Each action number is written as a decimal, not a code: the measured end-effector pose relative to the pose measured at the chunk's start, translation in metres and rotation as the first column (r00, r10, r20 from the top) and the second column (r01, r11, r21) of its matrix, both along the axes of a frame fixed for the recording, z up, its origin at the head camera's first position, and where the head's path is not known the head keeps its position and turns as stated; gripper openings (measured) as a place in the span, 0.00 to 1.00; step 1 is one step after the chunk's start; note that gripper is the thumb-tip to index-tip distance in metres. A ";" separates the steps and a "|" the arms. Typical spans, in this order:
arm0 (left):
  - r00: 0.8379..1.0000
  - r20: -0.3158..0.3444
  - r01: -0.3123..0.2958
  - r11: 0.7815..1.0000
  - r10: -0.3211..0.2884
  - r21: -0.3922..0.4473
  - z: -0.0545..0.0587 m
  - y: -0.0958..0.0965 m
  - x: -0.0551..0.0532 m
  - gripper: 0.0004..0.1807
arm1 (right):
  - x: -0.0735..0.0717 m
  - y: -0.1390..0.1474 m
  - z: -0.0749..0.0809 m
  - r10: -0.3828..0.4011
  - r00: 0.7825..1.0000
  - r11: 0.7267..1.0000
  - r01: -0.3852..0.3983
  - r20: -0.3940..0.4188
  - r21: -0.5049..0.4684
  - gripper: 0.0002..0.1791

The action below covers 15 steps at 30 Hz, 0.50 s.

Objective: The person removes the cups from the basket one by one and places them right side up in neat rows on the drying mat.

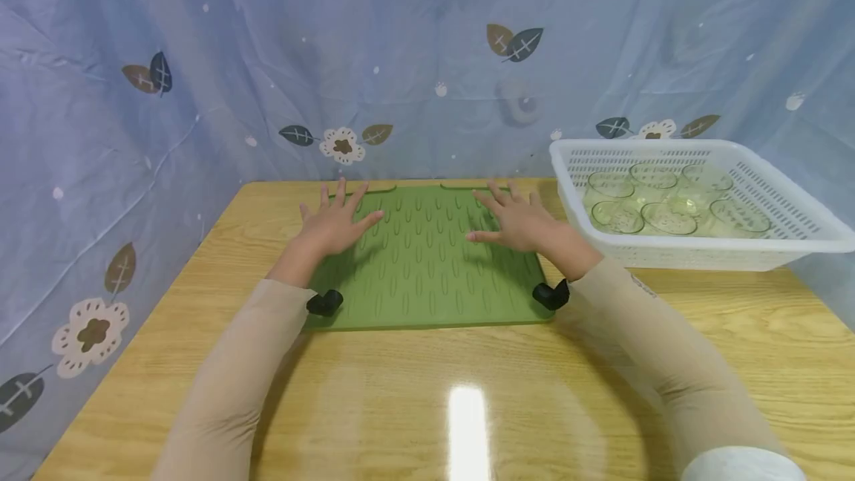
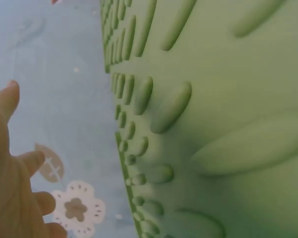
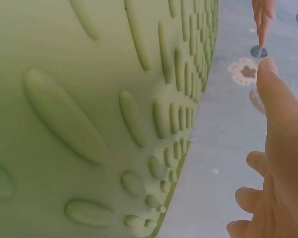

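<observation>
A green mat or drying board with rows of raised oval ridges lies flat on the wooden table. Above its left side, my left hand is spread with the fingers pointing away from me. My right hand is spread the same way above its right side. Both wrist views show a gap between the palm and the ridged green surface, and neither hand holds anything. In the right wrist view the other hand shows at the top.
At the right stands a white perforated plastic basket with several clear glasses inside. A blue curtain with flowers and leaves hangs behind and to the left of the wooden table. Black wrist mounts sit at both wrists.
</observation>
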<state>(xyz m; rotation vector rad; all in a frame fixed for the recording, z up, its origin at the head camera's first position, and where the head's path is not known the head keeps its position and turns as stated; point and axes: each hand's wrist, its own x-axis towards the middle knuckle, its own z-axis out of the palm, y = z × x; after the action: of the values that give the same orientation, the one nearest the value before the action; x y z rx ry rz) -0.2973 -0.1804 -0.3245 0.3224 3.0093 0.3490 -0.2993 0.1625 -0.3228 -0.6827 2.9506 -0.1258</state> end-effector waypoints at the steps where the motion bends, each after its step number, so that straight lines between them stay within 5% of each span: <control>1: 1.000 0.000 0.004 1.000 -0.004 0.002 0.000 0.000 0.002 0.47 | 0.001 0.000 0.000 0.005 1.000 1.000 -0.005 0.002 0.002 0.54; 15: 0.996 -0.030 0.087 0.996 -0.087 -0.015 0.003 -0.004 0.029 0.45 | 0.023 0.006 0.006 0.086 0.991 0.995 -0.092 -0.101 -0.051 0.52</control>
<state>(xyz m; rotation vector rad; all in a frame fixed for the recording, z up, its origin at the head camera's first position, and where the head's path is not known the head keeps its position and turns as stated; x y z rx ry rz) -0.2681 -0.1842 -0.3219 0.4598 3.0145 0.3180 -0.2761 0.1686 -0.3170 -0.8505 3.0142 -0.1712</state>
